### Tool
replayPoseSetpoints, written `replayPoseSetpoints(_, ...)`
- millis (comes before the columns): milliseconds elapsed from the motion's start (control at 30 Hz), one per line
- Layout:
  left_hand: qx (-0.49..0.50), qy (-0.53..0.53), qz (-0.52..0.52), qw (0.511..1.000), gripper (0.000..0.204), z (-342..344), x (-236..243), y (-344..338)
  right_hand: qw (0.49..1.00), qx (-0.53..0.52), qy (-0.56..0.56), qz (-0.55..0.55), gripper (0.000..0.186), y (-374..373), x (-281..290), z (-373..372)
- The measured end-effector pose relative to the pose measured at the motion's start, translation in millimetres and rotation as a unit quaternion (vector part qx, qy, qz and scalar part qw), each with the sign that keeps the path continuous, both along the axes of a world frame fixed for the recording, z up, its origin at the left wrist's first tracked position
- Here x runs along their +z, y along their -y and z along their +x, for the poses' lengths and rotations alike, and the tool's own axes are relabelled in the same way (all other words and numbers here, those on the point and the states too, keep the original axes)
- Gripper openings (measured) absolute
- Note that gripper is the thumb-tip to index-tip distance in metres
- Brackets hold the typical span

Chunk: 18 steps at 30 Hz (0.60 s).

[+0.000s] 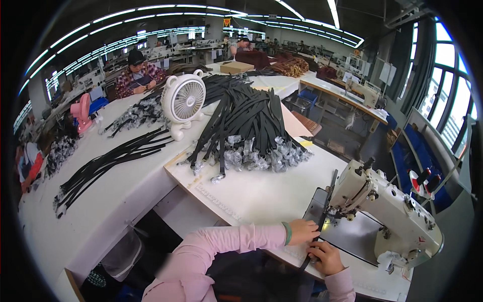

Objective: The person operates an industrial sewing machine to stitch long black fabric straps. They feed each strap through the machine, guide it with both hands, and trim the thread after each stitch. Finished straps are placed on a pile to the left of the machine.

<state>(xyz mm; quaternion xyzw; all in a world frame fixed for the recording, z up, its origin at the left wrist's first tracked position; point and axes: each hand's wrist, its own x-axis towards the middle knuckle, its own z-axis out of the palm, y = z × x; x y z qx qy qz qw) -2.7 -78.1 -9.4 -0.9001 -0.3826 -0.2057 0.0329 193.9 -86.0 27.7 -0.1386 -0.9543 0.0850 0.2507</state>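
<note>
A narrow black strap (pixel 329 194) runs past the needle area of a white sewing machine (pixel 387 201) and down toward the table's front edge. My left hand (pixel 303 232), with a green band at the wrist, lies closed over the strap just left of the needle, fingertips pressing on it. Nearer to me, my right hand (pixel 326 257) pinches the same strap between thumb and curled fingers. A small light glows beside the needle, whose tip I cannot make out. Both sleeves are pink.
Behind my hands lies a big pile of black straps (pixel 246 110) with clear plastic at their ends. A white fan (pixel 187 98) stands beside it. More straps (pixel 110 161) lie on the left table. A person (pixel 138 75) sits across, and thread spools (pixel 425 181) stand at right.
</note>
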Motion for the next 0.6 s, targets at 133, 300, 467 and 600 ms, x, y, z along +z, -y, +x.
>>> replayPoseSetpoints(133,-0.009,-0.031,-0.059,0.998,0.037,3,5,-28,1.0,-0.004,-0.002,-0.006,0.02,0,-3,1)
replayPoseSetpoints(300,-0.046,0.056,-0.049,0.996,0.045,-11,-1,-47,1.0,-0.004,0.003,-0.011,0.023,1,0,0)
replayPoseSetpoints(467,-0.056,0.098,-0.044,0.993,0.05,-15,-2,-44,0.994,-0.027,-0.059,-0.088,0.027,-1,-2,1)
replayPoseSetpoints(600,-0.046,0.085,-0.046,0.994,0.05,-15,0,-44,0.956,-0.171,-0.064,-0.231,0.035,-4,-5,8)
